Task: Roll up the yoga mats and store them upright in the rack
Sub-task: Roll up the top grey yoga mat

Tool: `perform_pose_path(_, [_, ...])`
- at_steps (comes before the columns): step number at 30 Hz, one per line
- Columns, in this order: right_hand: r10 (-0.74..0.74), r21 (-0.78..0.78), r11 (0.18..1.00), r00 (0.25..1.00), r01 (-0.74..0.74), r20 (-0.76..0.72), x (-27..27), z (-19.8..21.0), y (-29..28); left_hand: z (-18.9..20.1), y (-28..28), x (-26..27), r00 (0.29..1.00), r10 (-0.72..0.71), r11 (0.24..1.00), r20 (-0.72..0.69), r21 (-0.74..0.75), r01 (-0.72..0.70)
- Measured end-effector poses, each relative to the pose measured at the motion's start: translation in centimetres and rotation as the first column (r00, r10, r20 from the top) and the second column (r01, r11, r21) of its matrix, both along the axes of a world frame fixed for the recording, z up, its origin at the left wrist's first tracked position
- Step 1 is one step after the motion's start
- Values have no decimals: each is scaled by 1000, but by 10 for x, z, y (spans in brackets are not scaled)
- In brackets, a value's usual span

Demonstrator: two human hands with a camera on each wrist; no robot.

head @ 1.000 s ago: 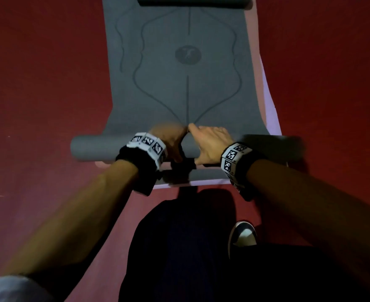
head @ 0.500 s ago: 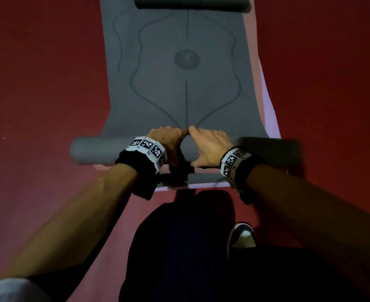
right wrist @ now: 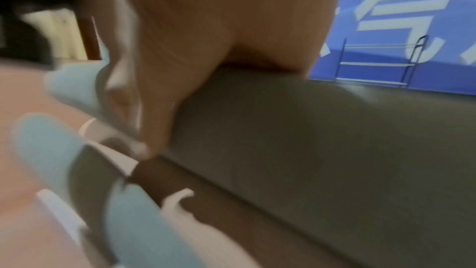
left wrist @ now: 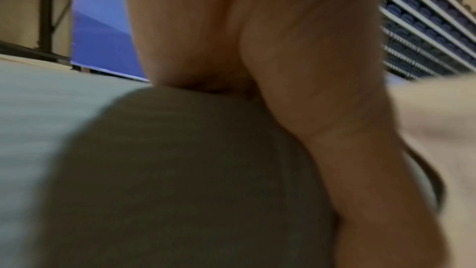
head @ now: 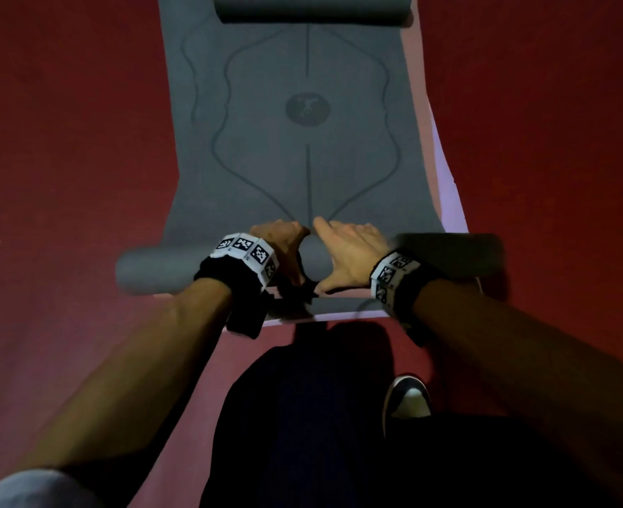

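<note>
Hands sit side by side on the roll of the grey mat (head: 302, 159), right in the middle of it. My left hand (head: 278, 238) and my right hand (head: 346, 251) both press down on the fat rolled end (head: 156, 265) near me. The right hand's fingers lie flat over the top of the roll and its thumb points down the near side. The left hand's fingers go over the far side of the roll, and I cannot tell how much they curl. The rest of the grey mat lies flat on the red floor (head: 64, 141) ahead of me, with curvy lines and a round mark printed on it. Its far end (head: 313, 11) is curled up into a small roll too. A pale purple mat (head: 449, 185) lies under the grey one and peeks out along the right side. My shoe (head: 409, 397) shows near my dark trousers. The right wrist view shows a metal rack (right wrist: 381, 62) far off by a blue wall (right wrist: 412, 7).
</note>
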State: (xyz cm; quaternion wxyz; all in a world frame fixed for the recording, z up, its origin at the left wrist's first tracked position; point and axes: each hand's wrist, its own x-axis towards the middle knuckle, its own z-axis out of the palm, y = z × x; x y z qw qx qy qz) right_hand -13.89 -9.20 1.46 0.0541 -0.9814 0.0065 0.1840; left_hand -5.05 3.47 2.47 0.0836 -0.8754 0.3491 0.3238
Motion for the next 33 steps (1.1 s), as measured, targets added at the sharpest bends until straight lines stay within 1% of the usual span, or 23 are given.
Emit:
perform_pose_path(2, [-17, -16, 1000, 1000, 18, 7, 0, -2, 4, -2, -3, 6, 999, -13, 999, -44, 49, 15])
perform_pose_path(4, [-55, 0, 998, 998, 55, -24, 3, -1, 3, -1, 0, 7, 999, -21, 1000, -31, -2, 21])
perform_pose_path(7, [-104, 37, 993, 988, 109, -117, 12, 9, -5, 1, 8, -5, 989, -68, 991, 133, -109, 82])
perform_pose_path(9, [-98, 56, 992, 981, 109, -170, 17, 12, -8, -1, 8, -15, 978, -91, 982, 189, -146, 119])
perform_pose_path(12, [-60, 89, 993, 979, 79, -197, 18, 12, -8, -1, 8, -11, 987, -76, 986, 141, -139, 95])
perform_pose_path(15, [-30, 98, 994, 993, 42, -118, 8, 11, -5, -1, 7, 0, 997, -49, 996, 66, -75, 54])
perform_pose_path(17, [-6, 53, 999, 998, 9, -69, 1, 11, 0, -1, 2, -1, 999, -17, 1000, 36, -25, 18])
perform_pose_path(19, [1, 7, 1000, 998, -1, -55, 0, 10, 5, -4, -3, 1, 999, 24, 1000, 36, 10, -24])
perform_pose_path(20, [-12, 4, 1000, 998, 13, -59, 1, 9, 6, -4, -3, 1, 999, 17, 1000, 46, 20, -18])
perform_pose_path(21, [-31, 11, 999, 997, 31, -65, 4, 9, 6, -4, 0, 0, 998, -4, 1000, 63, 0, 4])
perform_pose_path(22, [-50, 22, 998, 995, 51, -81, 7, 9, 4, -5, 5, -2, 996, -16, 998, 88, -55, 21])
perform_pose_path(23, [-67, 33, 997, 992, 70, -107, 11, 11, 2, -5, 11, -6, 989, -40, 989, 143, -133, 59])
perform_pose_path(24, [-83, 45, 995, 987, 89, -138, 14, 13, 1, -6, 18, -12, 972, -64, 979, 226, -177, 105])
perform_pose_path(25, [-94, 56, 993, 980, 105, -174, 18, 15, -1, -7, 23, -19, 950, -75, 972, 302, -192, 138])
perform_pose_path(26, [-94, 69, 991, 972, 111, -214, 21, 16, -2, -9, 27, -24, 935, -67, 970, 349, -197, 143])
perform_pose_path(27, [-81, 84, 991, 965, 105, -250, 23, 17, -3, -11, 27, -28, 936, -55, 972, 348, -196, 130])
perform_pose_path(28, [-68, 95, 991, 959, 97, -276, 24, 17, -3, -13, 27, -28, 947, -47, 973, 318, -202, 116])
perform_pose_path(30, [-48, 105, 991, 961, 79, -273, 24, 16, -2, -12, 25, -21, 973, -39, 974, 226, -208, 88])
perform_pose_path(31, [-33, 97, 994, 970, 58, -240, 21, 15, -1, -10, 25, -15, 982, -33, 976, 188, -205, 72])
perform_pose_path(33, [19, 19, 1000, 991, -17, -132, 13, 12, 2, -9, 22, -1, 993, 0, 986, 117, -166, 19])
